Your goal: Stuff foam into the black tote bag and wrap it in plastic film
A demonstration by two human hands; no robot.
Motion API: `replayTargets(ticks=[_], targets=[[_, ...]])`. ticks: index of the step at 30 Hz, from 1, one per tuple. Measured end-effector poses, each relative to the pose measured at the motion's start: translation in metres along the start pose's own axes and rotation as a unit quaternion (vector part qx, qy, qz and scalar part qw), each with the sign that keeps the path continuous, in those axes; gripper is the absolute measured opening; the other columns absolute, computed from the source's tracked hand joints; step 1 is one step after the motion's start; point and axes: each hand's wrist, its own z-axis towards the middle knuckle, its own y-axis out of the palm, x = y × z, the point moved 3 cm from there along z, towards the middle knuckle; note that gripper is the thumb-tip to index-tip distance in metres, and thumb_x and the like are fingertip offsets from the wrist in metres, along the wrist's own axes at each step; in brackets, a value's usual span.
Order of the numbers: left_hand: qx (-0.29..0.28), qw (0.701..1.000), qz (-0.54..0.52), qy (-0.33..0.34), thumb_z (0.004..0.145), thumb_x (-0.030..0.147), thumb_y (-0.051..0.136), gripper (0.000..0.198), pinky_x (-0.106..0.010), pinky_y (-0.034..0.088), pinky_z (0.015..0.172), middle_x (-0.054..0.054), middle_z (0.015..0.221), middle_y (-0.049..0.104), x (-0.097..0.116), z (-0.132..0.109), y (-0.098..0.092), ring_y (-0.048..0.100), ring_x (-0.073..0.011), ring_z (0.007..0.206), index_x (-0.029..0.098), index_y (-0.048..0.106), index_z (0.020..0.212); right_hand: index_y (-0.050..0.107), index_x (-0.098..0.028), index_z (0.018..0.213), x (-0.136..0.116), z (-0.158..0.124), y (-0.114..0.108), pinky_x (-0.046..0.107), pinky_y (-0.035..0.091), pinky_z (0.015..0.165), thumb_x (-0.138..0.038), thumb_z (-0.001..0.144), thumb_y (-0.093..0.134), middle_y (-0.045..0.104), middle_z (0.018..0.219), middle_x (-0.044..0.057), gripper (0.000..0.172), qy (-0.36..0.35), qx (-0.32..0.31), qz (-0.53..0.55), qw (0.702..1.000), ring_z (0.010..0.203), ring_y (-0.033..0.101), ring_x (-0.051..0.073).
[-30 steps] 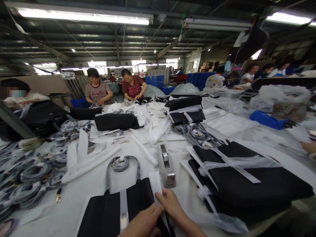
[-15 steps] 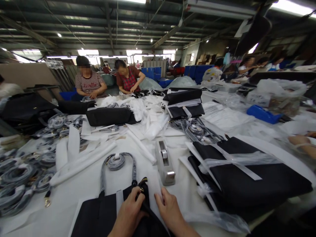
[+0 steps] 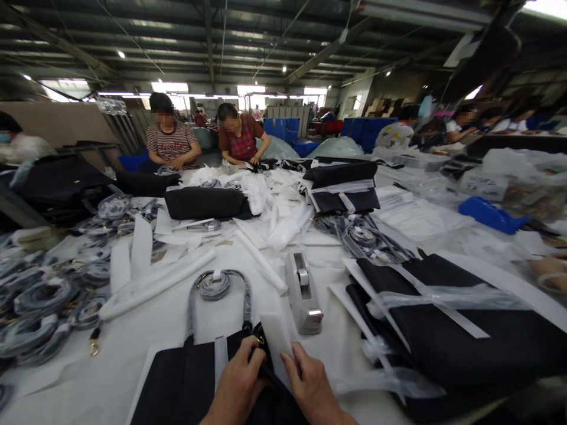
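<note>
A black handbag (image 3: 177,378) lies flat at the bottom of the view, its wrapped handle (image 3: 247,301) looping away from me. With curled fingers my left hand (image 3: 239,378) grips the bag's edge beside a gold ring (image 3: 260,339). My right hand (image 3: 308,381) pinches a strip of white foam sheet (image 3: 277,339) between thumb and fingers, just right of that edge. The strip stands up at a tilt, its lower end hidden by the bag and my hands. Inside the handle loop rests a coiled strap (image 3: 215,285) in clear wrap.
A grey tape dispenser (image 3: 305,295) stands ahead of my right hand. Stacked black bags (image 3: 443,307) lie to the right, wrapped straps (image 3: 46,295) pile up at left. A blue tape dispenser (image 3: 491,215) sits farther right. Two co-workers (image 3: 243,136) work across the table.
The white strip in my right hand has risen and now tilts up beside the bag's edge. My left hand keeps its grip. The whole view has shifted slightly.
</note>
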Motion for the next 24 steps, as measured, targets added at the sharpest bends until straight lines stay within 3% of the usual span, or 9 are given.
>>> replayTargets(ticks=[4, 8, 11, 13, 15, 19, 21, 24], targets=[[-0.021, 0.999, -0.036, 0.016, 0.066, -0.001, 0.051, 0.042, -0.034, 0.056, 0.084, -0.009, 0.119, 0.05, -0.001, 0.004, -0.001, 0.059, -0.023, 0.106, 0.023, 0.046, 0.1, 0.054, -0.02, 0.086, 0.004, 0.01, 0.005, 0.028, 0.032, 0.055, -0.036, 0.097, 0.03, 0.061, 0.063, 0.003, 0.031, 0.028, -0.035, -0.07, 0.997, 0.059, 0.061, 0.02], [-0.055, 0.997, -0.007, 0.051, 0.072, 0.005, 0.06, 0.039, -0.035, 0.052, 0.092, -0.012, 0.127, 0.049, -0.001, 0.01, 0.0, 0.054, -0.0248, 0.115, 0.02, 0.05, 0.105, 0.056, -0.018, 0.079, 0.005, 0.019, 0.011, 0.028, 0.035, 0.059, -0.027, 0.093, 0.034, 0.065, 0.068, 0.007, 0.028, 0.041, -0.082, -0.119, 0.989, 0.066, 0.062, 0.021], [-0.058, 0.992, 0.062, 0.094, 0.075, 0.026, 0.071, 0.054, -0.042, 0.05, 0.092, -0.015, 0.141, 0.042, -0.001, 0.018, -0.001, 0.052, -0.0293, 0.115, 0.023, 0.048, 0.124, 0.06, -0.016, 0.085, 0.004, 0.023, 0.014, 0.027, 0.038, 0.061, -0.024, 0.093, 0.034, 0.069, 0.078, 0.01, 0.028, 0.026, -0.13, -0.112, 0.985, 0.071, 0.064, 0.021], [-0.073, 0.985, 0.099, 0.119, 0.078, 0.042, 0.068, 0.065, -0.048, 0.045, 0.095, -0.011, 0.147, 0.036, 0.0, 0.026, 0.0, 0.05, -0.0306, 0.116, 0.03, 0.04, 0.135, 0.062, -0.016, 0.089, 0.003, 0.025, 0.015, 0.027, 0.04, 0.061, -0.023, 0.091, 0.038, 0.07, 0.083, 0.011, 0.025, 0.01, -0.178, -0.115, 0.977, 0.071, 0.065, 0.021], [-0.1, 0.981, 0.102, 0.133, 0.085, 0.047, 0.056, 0.055, -0.053, 0.034, 0.104, -0.003, 0.148, 0.038, 0.0, 0.034, 0.004, 0.042, -0.0305, 0.124, 0.034, 0.04, 0.135, 0.064, -0.015, 0.09, 0.003, 0.026, 0.015, 0.026, 0.042, 0.063, -0.02, 0.088, 0.042, 0.07, 0.086, 0.012, 0.022, -0.002, -0.217, -0.141, 0.966, 0.075, 0.065, 0.022], [-0.15, 0.983, 0.042, 0.1, 0.096, 0.039, 0.037, 0.029, -0.057, 0.014, 0.112, 0.003, 0.139, 0.049, -0.001, 0.044, 0.017, 0.031, -0.0256, 0.132, 0.03, 0.054, 0.118, 0.064, -0.015, 0.095, 0.002, 0.026, 0.007, 0.026, 0.046, 0.072, -0.011, 0.086, 0.037, 0.07, 0.092, 0.012, 0.028, -0.008, -0.249, -0.157, 0.956, 0.084, 0.066, 0.02], [-0.161, 0.984, 0.02, 0.08, 0.096, 0.037, 0.034, 0.028, -0.058, 0.014, 0.112, 0.002, 0.135, 0.051, -0.003, 0.046, 0.024, 0.032, -0.0245, 0.132, 0.029, 0.054, 0.115, 0.062, -0.015, 0.102, -0.003, 0.023, 0.0, 0.027, 0.048, 0.075, -0.01, 0.088, 0.034, 0.069, 0.093, 0.011, 0.032, -0.012, -0.227, -0.156, 0.961, 0.085, 0.065, 0.02], [-0.16, 0.985, 0.012, 0.07, 0.096, 0.033, 0.036, 0.029, -0.058, 0.016, 0.111, 0.0, 0.132, 0.054, -0.008, 0.047, 0.028, 0.034, -0.0247, 0.13, 0.028, 0.052, 0.119, 0.055, -0.014, 0.118, -0.021, 0.017, -0.007, 0.032, 0.05, 0.086, -0.014, 0.093, 0.03, 0.064, 0.106, 0.014, 0.035, -0.08, -0.093, -0.149, 0.981, 0.1, 0.061, 0.021]])
